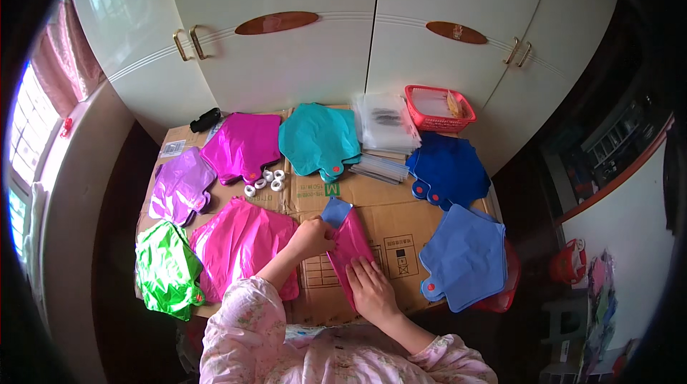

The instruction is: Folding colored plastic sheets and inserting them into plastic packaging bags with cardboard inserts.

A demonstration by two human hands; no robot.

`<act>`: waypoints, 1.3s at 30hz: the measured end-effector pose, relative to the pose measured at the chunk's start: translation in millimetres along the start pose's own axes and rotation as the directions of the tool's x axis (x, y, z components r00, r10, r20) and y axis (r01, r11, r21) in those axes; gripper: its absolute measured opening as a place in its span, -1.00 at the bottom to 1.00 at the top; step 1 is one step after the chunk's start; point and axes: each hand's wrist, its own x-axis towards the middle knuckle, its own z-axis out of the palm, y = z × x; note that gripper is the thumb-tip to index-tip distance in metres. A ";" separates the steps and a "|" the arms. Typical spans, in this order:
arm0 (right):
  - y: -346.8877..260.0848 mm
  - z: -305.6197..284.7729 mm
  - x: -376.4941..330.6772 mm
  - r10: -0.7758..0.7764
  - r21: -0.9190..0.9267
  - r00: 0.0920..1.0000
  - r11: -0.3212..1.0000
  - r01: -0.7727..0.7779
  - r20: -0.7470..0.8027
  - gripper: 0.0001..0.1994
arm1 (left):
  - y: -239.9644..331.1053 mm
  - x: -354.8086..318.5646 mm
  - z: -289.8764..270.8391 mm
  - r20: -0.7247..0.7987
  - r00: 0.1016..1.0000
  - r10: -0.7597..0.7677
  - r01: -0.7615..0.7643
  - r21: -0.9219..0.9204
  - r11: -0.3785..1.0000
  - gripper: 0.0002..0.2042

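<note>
A folded pink foil balloon [353, 236] lies in a narrow strip on the cardboard-covered table in front of me, with a blue folded piece [335, 213] at its far end. My left hand [313, 238] is closed on the strip's left edge, its fingers curled in a pinch. Lower down, my right hand [373, 289] rests flat on the pink foil with fingers stretched out. Left of my left hand lies a stack of flat pink star-shaped foil balloons [236, 241]. A light blue stack [466, 256] is at the right.
More flat star stacks surround me: green [168, 266], lilac [179, 183], magenta [247, 142], teal [318, 137] and dark blue [454, 169]. Small white rolls [260, 183], clear bags [386, 126], pale strips [379, 168], a red basket [436, 123] and a black object [206, 120] are at the back.
</note>
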 end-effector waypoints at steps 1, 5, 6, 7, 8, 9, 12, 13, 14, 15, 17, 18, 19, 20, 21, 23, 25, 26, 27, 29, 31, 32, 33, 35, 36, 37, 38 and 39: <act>0.1 1.7 -1.2 0.000 0.001 1.000 1.000 0.000 0.002 -0.63 | 0.0 0.2 -0.3 0.003 1.000 -0.001 0.001 -0.011 1.000 -0.80; 1.3 5.6 -3.3 0.000 0.004 1.000 1.000 0.000 0.008 -0.61 | -6.9 0.0 6.0 -0.060 0.997 0.045 -0.046 -0.016 0.999 -0.81; 1.3 5.5 -3.2 -0.001 0.006 1.000 1.000 0.001 0.008 -0.61 | -9.0 0.2 7.5 -0.079 0.995 0.062 -0.063 -0.012 0.998 -0.81; 1.3 5.2 -2.9 -0.002 0.008 1.000 1.000 0.002 0.009 -0.61 | -10.2 0.3 8.3 -0.099 0.992 0.079 -0.080 -0.007 0.997 -0.80; 1.2 5.1 -2.9 -0.003 0.009 1.000 1.000 0.002 0.009 -0.61 | -10.1 0.2 8.1 -0.091 0.993 0.079 -0.080 -0.005 0.997 -0.80; 1.3 5.1 -3.0 -0.004 0.015 1.000 1.000 0.004 0.010 -0.61 | -9.6 0.3 7.3 -0.084 0.993 0.080 -0.080 -0.004 0.997 -0.80; 1.8 5.2 -3.7 -0.009 0.027 1.000 1.000 0.009 0.012 -0.61 | -9.9 0.8 6.3 -0.071 0.994 0.089 -0.089 -0.007 0.996 -0.79; 2.3 5.5 -3.8 -0.012 0.028 1.000 1.000 0.011 0.012 -0.61 | -10.3 0.9 6.1 -0.068 0.993 0.094 -0.094 -0.009 0.995 -0.79; 2.5 5.5 -3.9 -0.014 0.028 1.000 1.000 0.014 0.012 -0.60 | -11.2 0.9 6.0 -0.065 0.993 0.099 -0.099 0.002 0.995 -0.78; 2.9 5.6 -3.9 -0.010 0.047 1.000 0.999 0.009 0.007 -0.60 | -11.4 1.1 5.9 -0.060 0.993 0.103 -0.102 0.014 0.995 -0.78; 3.6 5.6 -3.9 0.000 0.084 1.000 0.996 0.000 -0.003 -0.60 | -6.3 -2.3 5.5 -0.105 0.991 0.084 -0.077 0.070 0.995 -0.76; 4.2 5.9 -3.8 0.000 0.091 1.000 0.996 0.000 -0.006 -0.60 | 6.0 -7.6 2.5 -0.156 0.985 0.068 -0.052 0.109 0.993 -0.75; 5.1 6.7 -3.9 0.000 0.097 1.000 0.995 0.001 -0.009 -0.60 | 14.3 -10.1 2.8 -0.206 0.977 0.054 -0.024 0.146 0.989 -0.75; 6.1 7.6 -4.2 0.000 0.104 1.000 0.995 0.001 -0.011 -0.60 | 15.3 -9.5 8.3 -0.158 0.969 0.192 -0.157 0.206 0.966 -0.75; 5.9 8.1 -3.7 -0.005 0.116 1.000 0.993 0.007 -0.014 -0.60 | 13.6 -11.9 14.7 -0.108 0.943 0.316 -0.280 0.263 0.923 -0.75; 6.3 10.9 -4.6 -0.009 0.136 1.000 0.991 0.011 -0.013 -0.61 | 13.9 -14.6 34.4 -0.050 0.851 0.523 -0.498 0.235 0.834 -0.76; 9.7 20.4 -10.1 0.005 0.157 1.000 0.988 -0.001 -0.022 -0.60 | 35.3 -22.6 38.6 0.000 0.839 0.544 -0.532 0.210 0.820 -0.66; 11.6 23.0 -12.3 0.014 0.167 1.000 0.986 -0.009 -0.027 -0.60 | 39.6 -22.9 38.4 0.026 0.852 0.523 -0.515 0.222 0.828 -0.64; 11.2 22.8 -12.0 0.011 0.176 1.000 0.984 -0.006 -0.026 -0.60 | 41.6 -24.0 38.1 0.048 0.866 0.497 -0.493 0.234 0.838 -0.62; 9.9 20.6 -10.6 0.007 0.192 1.000 0.981 -0.002 -0.022 -0.59 | 40.6 -21.7 40.5 0.074 0.887 0.455 -0.457 0.270 0.847 -0.59; 8.8 16.0 -8.1 0.005 0.190 1.000 0.982 0.000 -0.024 -0.57 | 34.2 -15.1 44.4 0.080 0.905 0.419 -0.421 0.317 0.850 -0.56; 8.3 13.5 -6.8 0.005 0.189 1.000 0.982 0.000 -0.025 -0.56 | 32.8 -12.6 45.1 0.067 0.924 0.377 -0.379 0.306 0.874 -0.54; 7.8 11.0 -5.6 0.007 0.191 1.000 0.982 -0.002 -0.024 -0.56 | 33.1 -9.4 44.6 0.054 0.940 0.336 -0.336 0.295 0.894 -0.52; 6.6 7.5 -3.6 0.012 0.197 1.000 0.980 -0.007 -0.023 -0.54 | 34.0 -5.5 42.0 0.038 0.964 0.264 -0.263 0.283 0.922 -0.49; 6.5 7.3 -3.7 0.012 0.194 1.000 0.981 -0.009 -0.018 -0.54 | 35.0 -3.7 40.6 0.033 0.971 0.236 -0.235 0.282 0.930 -0.46; 6.2 7.4 -4.0 0.013 0.191 1.000 0.982 -0.010 -0.013 -0.53 | 36.0 -2.0 39.0 0.029 0.978 0.207 -0.207 0.281 0.937 -0.44; 6.3 7.5 -4.2 0.013 0.188 1.000 0.982 -0.011 -0.007 -0.53 | 38.2 -0.3 36.8 0.034 0.981 0.190 -0.192 0.278 0.941 -0.43; 7.1 8.2 -4.7 0.011 0.186 1.000 0.983 -0.009 -0.012 -0.53 | 41.1 1.2 34.8 0.041 0.984 0.173 -0.178 0.273 0.945 -0.42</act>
